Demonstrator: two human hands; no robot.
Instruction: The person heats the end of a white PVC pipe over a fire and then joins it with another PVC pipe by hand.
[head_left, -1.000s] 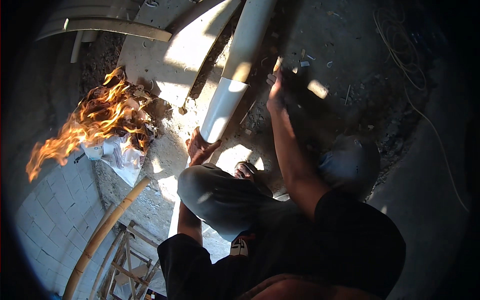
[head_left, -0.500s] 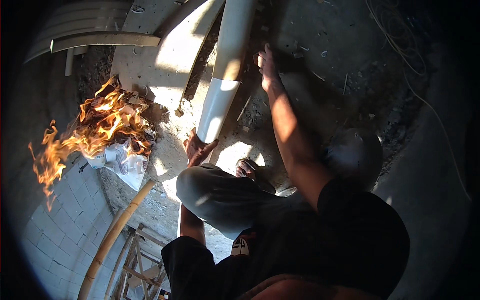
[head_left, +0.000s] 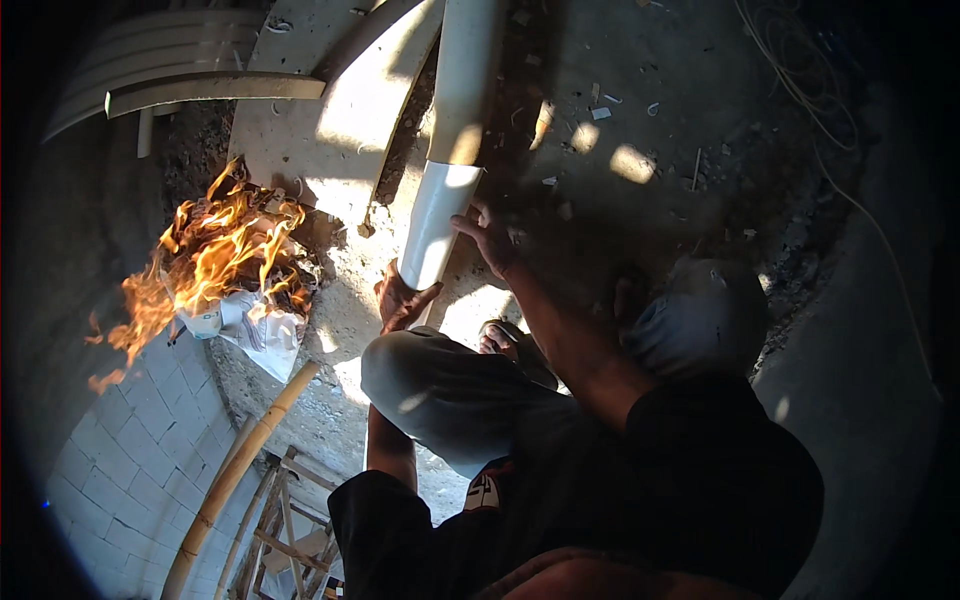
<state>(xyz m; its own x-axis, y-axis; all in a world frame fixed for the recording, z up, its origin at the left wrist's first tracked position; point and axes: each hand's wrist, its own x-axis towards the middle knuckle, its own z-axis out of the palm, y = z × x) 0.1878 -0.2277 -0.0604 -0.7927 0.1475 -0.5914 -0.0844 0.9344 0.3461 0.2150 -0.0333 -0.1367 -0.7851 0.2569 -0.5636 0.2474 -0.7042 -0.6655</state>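
A long plastic pipe runs away from me, off-white at its far part and ending in a bright white section close to my knee. My left hand is wrapped around the near end of that white section, with part of its fingers hidden underneath. Against the pipe's right side, my right hand has its fingers apart, fingertips at the white surface; whether they press on it I cannot tell.
To the left, flames rise from a heap with a white sack. A bamboo pole slants up at lower left near a block wall. A pale board lies left of the pipe. Loose cable lies at far right.
My right hand has come down and left from the air beside the pipe to the white section. My left hand keeps its grip. The flames have shifted shape.
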